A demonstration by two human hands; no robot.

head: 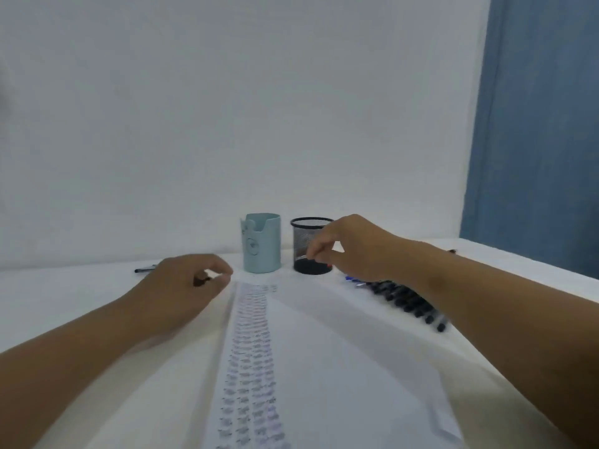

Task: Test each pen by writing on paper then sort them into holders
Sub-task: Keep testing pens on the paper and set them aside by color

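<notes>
A white paper sheet (324, 367) lies on the table, with columns of scribbles (252, 351) down its middle. Behind it stand a light blue holder (262, 244) and a black mesh holder (306, 244). My right hand (353, 247) hovers in front of the mesh holder, its fingertips pinched on what looks like a thin pen, blurred. My left hand (184, 286) rests at the paper's far left corner, fingers curled round a small dark piece that looks like a pen cap (201, 280). A row of several dark-capped pens (405, 303) lies under my right forearm.
One dark pen (146, 269) lies alone on the white table (64, 303) at the far left. A white wall stands close behind the holders. A blue curtain (534, 124) hangs at the right, beside the table's right edge.
</notes>
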